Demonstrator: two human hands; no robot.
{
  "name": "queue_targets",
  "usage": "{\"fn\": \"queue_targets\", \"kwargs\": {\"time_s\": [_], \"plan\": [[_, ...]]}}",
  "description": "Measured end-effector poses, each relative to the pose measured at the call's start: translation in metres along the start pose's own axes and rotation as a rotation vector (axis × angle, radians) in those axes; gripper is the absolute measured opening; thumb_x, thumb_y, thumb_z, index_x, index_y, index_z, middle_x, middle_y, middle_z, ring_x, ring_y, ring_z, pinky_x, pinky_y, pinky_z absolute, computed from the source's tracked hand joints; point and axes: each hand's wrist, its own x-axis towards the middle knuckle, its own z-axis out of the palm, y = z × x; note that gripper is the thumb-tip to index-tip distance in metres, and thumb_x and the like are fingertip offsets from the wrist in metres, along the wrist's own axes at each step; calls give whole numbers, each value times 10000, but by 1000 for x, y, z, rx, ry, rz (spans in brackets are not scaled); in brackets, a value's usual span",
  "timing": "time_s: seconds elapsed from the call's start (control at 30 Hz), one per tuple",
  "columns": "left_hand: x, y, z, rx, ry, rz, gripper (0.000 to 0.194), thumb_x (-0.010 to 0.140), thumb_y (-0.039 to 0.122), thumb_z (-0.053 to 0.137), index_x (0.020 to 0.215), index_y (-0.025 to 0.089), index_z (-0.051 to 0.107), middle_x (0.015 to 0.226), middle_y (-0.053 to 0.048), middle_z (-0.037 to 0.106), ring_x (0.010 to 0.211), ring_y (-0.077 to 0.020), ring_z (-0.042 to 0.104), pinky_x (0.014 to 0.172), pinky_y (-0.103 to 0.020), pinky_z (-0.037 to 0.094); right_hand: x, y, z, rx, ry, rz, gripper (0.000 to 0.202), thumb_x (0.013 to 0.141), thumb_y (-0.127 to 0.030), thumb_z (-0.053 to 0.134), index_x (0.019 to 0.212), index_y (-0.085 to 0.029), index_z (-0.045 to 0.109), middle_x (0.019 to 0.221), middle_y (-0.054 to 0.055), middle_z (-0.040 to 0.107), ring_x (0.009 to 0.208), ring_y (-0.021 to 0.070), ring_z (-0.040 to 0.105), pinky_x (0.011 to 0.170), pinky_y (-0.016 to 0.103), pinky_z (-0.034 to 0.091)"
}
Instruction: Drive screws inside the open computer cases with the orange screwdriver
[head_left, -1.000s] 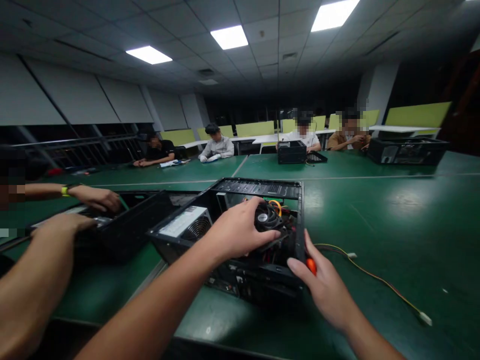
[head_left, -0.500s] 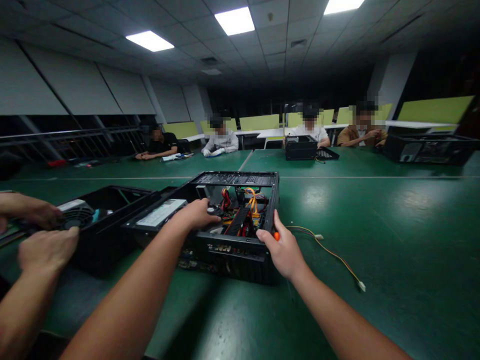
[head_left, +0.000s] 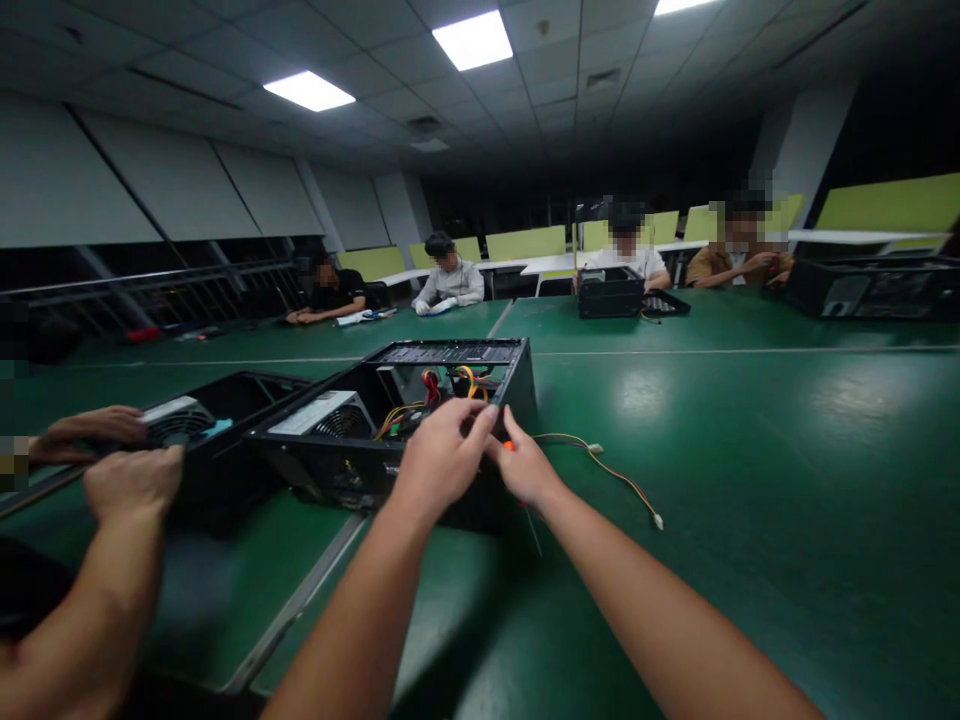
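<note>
Left hand (head_left: 448,447) and right hand (head_left: 531,470) meet at a computer case (head_left: 360,463) on the green counter (head_left: 720,450).
Right grip holds an orange-handled screwdriver (head_left: 509,446), blade down; left grip's state can't be made out.

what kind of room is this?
Likely a shared workroom or classroom for computer hardware; I can't tell which. An open computer case sits on a large green table, another black case stands on its far side, and yellow-green partitions line white desks beyond.

Computer case (head_left: 322,484) on table (head_left: 712,440) | second case (head_left: 214,490) left | cable (head_left: 596,449) right
</note>
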Motion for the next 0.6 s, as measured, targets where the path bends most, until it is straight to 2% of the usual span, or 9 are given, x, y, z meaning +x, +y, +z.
{"fn": "queue_targets", "kwargs": {"time_s": [0.07, 0.13, 0.2, 0.23, 0.33, 0.4, 0.43, 0.5, 0.6], "plan": [[-17, 11, 15, 130, 36, 11, 370, 927, 450, 461, 1153, 219, 641, 1184, -78, 687, 1065, -285, 634, 936, -386, 463, -12, -5, -21, 45, -40, 56, 782, 777, -309, 696, 1487, -233, 377, 1299, 100, 623, 677, 160, 645, 861, 439, 537], [-25, 15, 27, 237, 82, 35, 352, 893, 378, 520, 1192, 223, 621, 1245, -87, 659, 1137, -310, 600, 1003, -428, 415, -34, -6, -52, 90, -73, 104, 686, 747, -182, 636, 1410, -204, 464, 1262, 115, 642, 442, 55, 476, 830, 433, 559], [-26, 15, 32, 267, 134, 62, 339, 884, 315, 521, 1198, 226, 614, 1279, -87, 640, 1188, -304, 570, 1052, -436, 371, -63, -2, -91, 143, -116, 136, 567, 730, -138, 579, 1296, -168, 554, 1085, 97, 716, 346, 13, 303, 839, 433, 559], [-25, 15, 33, 267, 154, 67, 329, 888, 301, 512, 1193, 229, 614, 1282, -84, 636, 1193, -298, 565, 1058, -435, 363, -78, 2, -111, 207, -149, 140, 528, 736, -144, 565, 1263, -160, 574, 990, 80, 735, 341, 16, 290, 843, 438, 553], [-22, 17, 34, 270, 168, 58, 292, 892, 304, 502, 1147, 237, 628, 1235, -76, 654, 1151, -299, 585, 1009, -440, 385, -120, 15, -171, 304, -204, 116, 460, 746, -215, 541, 1190, -134, 627, 780, 69, 721, 434, 105, 474, 693, 358, 543], [-21, 18, 35, 277, 179, 43, 268, 886, 317, 508, 1108, 245, 641, 1210, -66, 663, 1122, -304, 600, 966, -442, 402, -138, 22, -205, 300, -164, 82, 390, 771, -269, 508, 1084, -113, 680, 680, 82, 688, 497, 155, 519, 589, 302, 487], [-20, 19, 36, 283, 194, 36, 262, 885, 322, 509, 1096, 249, 645, 1203, -62, 666, 1116, -306, 604, 955, -442, 405, -144, 24, -218, 298, -122, 57, 361, 782, -284, 492, 1019, -110, 701, 630, 78, 664, 505, 165, 514, 590, 301, 473], [-19, 19, 39, 300, 225, 24, 262, 888, 328, 506, 1097, 255, 646, 1204, -59, 668, 1116, -306, 609, 942, -439, 408, -148, 24, -239, 309, -28, -3, 319, 785, -283, 479, 920, -122, 718, 553, 54, 612, 507, 169, 488, 670, 327, 477], [-19, 17, 44, 318, 254, 20, 262, 894, 337, 504, 1099, 258, 646, 1201, -55, 676, 1090, -303, 627, 908, -428, 422, -144, 21, -253, 338, 47, -76, 298, 773, -275, 487, 901, -139, 719, 514, 26, 565, 512, 174, 464, 749, 359, 470]]}}
